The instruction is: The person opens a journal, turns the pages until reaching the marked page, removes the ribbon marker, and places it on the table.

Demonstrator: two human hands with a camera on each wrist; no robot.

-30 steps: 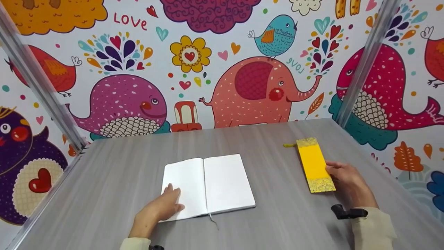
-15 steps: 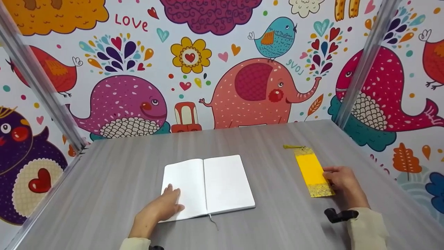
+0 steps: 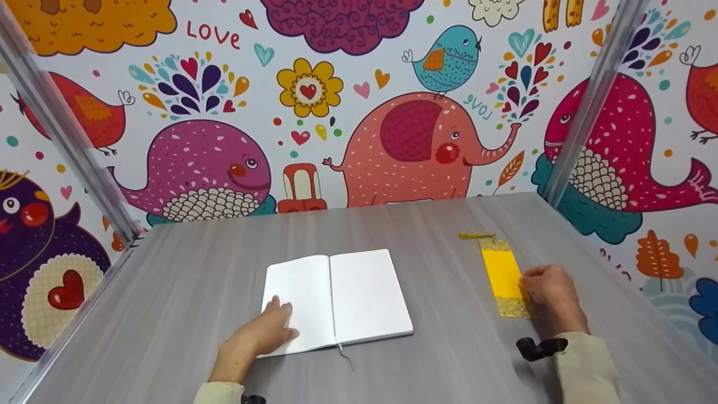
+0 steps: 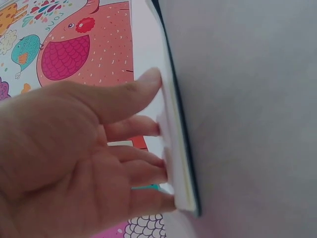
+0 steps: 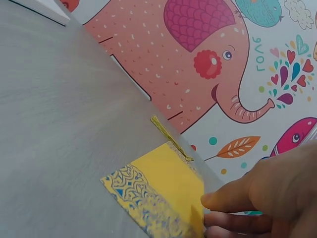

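An open notebook [image 3: 367, 297] with blank white pages lies on the table, a thin ribbon [image 3: 345, 357] trailing from its near edge. My left hand [image 3: 263, 334] rests on the left page, fingers extended; the left wrist view shows its fingertips against the pages [image 4: 171, 148]. To the right is a yellow bookmark [image 3: 501, 275] with patterned ends, low over the table. A gold-green tassel [image 3: 477, 236] extends left from its far end. My right hand [image 3: 555, 294] pinches the bookmark's right edge between thumb [image 5: 225, 197] and fingers.
The grey wood-grain table [image 3: 185, 297] reaches back to walls printed with cartoon animals. Metal posts [image 3: 583, 112] stand at both far corners. A stretch of tabletop separates the notebook from the bookmark. Each wrist wears a dark strap [image 3: 541, 349].
My right hand has shifted slightly left and the bookmark has come lower and nearer, its tassel now lying straighter to the left. My left hand and the notebook have stayed put.
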